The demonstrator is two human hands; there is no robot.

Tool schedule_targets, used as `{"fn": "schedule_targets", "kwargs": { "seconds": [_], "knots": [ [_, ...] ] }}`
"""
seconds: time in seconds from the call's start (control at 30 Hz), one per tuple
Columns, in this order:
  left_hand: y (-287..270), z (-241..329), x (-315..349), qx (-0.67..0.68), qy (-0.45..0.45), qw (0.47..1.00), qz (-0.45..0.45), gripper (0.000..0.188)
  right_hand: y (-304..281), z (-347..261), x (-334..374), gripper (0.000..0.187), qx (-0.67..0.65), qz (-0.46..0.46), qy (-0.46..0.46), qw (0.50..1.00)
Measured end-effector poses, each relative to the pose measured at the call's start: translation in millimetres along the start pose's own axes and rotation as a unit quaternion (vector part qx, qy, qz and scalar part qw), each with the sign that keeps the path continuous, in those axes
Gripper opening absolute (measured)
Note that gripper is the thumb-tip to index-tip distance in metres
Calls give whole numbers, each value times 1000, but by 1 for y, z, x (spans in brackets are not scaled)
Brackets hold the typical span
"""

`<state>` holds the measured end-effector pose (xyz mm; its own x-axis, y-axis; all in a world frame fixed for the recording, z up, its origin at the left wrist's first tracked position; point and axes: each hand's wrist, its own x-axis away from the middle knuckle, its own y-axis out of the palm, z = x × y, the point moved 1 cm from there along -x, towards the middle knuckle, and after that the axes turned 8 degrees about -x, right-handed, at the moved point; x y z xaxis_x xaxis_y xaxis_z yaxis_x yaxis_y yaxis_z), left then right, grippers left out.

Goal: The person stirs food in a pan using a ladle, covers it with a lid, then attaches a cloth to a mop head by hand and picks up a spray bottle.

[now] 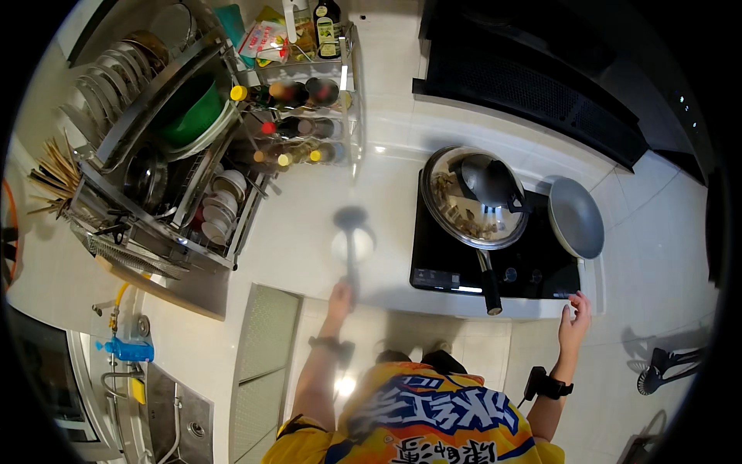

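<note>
My left hand [338, 298] is closed at the counter's front edge around a grey long-handled utensil [352, 216]. Its dark rounded head lies beyond a small white round dish [340, 246], with the handle crossing over the dish; blur and shadow hide its exact kind. By the front right corner of the black cooktop [456, 277], my right hand [573, 319] holds nothing, its fingers loosely apart. A pan with a shiny domed lid [456, 203] stands on the cooktop, its black handle [489, 284] pointing toward me. Beside it a grey frying pan [576, 219] rests at the cooktop's right edge.
To the left stands a metal dish rack [185, 232] with plates, small bowls and a green basin [189, 112]. Bottles [305, 93] fill the spice shelf behind. A range hood [533, 93] overhangs the back. The sink [193, 425] is lower left; black utensils [661, 367] hang right.
</note>
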<state>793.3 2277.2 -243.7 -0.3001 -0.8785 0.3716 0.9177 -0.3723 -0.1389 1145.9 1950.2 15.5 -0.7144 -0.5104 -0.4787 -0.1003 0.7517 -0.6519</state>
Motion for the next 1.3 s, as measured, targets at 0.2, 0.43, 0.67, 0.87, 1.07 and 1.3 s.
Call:
{"fn": "schedule_targets", "kwargs": {
  "seconds": [0.2, 0.43, 0.67, 0.87, 1.07, 1.3],
  "knots": [
    [6, 0, 3, -92, 11, 996, -2, 36, 0, 10, 1, 17, -17, -4, -10, 1000],
    [-3, -45, 2, -118, 110, 967, 195, 37, 7, 18, -11, 20, -58, -29, -37, 997],
    [-20, -62, 91, -104, 6, 897, 429, 37, 22, 49, -24, 20, -170, -151, -64, 972],
    [-17, -161, 214, -112, -189, 865, 451, 24, 24, 29, -57, 13, -192, -240, -186, 933],
    [47, -203, 339, -200, -172, 813, 519, 26, 12, 22, -73, 27, -266, -300, -146, 904],
    [125, -231, 491, -169, -289, 719, 610, 31, 20, -44, -39, 60, -273, -398, -339, 807]
  ]
}}
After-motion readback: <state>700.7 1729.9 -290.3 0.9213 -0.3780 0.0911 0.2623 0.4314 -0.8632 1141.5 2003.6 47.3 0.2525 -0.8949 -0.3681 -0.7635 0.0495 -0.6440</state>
